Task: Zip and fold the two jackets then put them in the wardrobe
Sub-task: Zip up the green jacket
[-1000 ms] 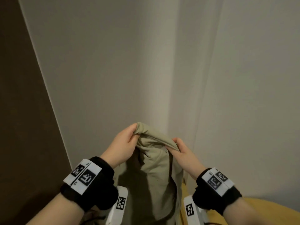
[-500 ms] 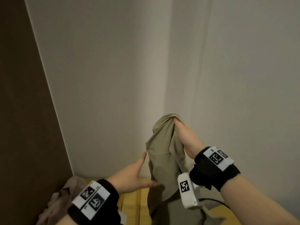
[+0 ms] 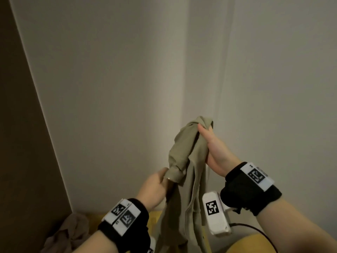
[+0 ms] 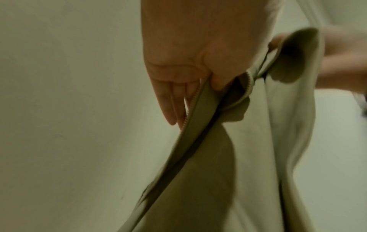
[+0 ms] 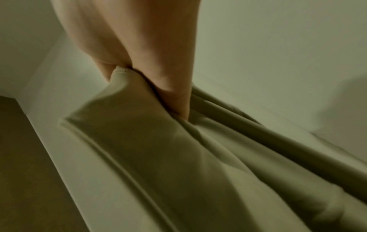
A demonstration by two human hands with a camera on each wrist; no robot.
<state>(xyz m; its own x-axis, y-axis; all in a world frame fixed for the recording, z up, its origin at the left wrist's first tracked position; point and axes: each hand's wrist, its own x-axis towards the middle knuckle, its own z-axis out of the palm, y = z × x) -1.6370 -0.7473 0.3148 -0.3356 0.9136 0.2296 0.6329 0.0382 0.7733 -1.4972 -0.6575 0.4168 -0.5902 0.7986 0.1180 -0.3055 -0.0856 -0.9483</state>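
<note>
Pale walls meeting in a corner (image 3: 184, 70) fill most of my head view, with a brown panel (image 3: 16, 125) down the left edge and a yellow surface (image 3: 242, 243) low in frame. I have the olive-green jacket (image 3: 187, 179) hanging in the air in front of that corner. My right hand (image 3: 217, 152) is the higher one, fingers closed round a bunch of fabric at the top; in the right wrist view the thumb clamps a stitched edge. My left hand (image 3: 155, 189) sits lower and pinches the cloth beside a cuff-like rolled end; the left wrist view shows thumb and fingers on the open zipper edge (image 4: 190, 109), teeth visible and the two halves apart. A second, brownish garment (image 3: 69, 232) lies crumpled at the lower left, well apart from this one. I judge the step to be sorting the jacket out for zipping. To do it well I would run the left pinch down the teeth to the hem, find the other front edge, and lay the jacket flat before mating the slider, since this limp fabric twists easily while hanging.
</note>
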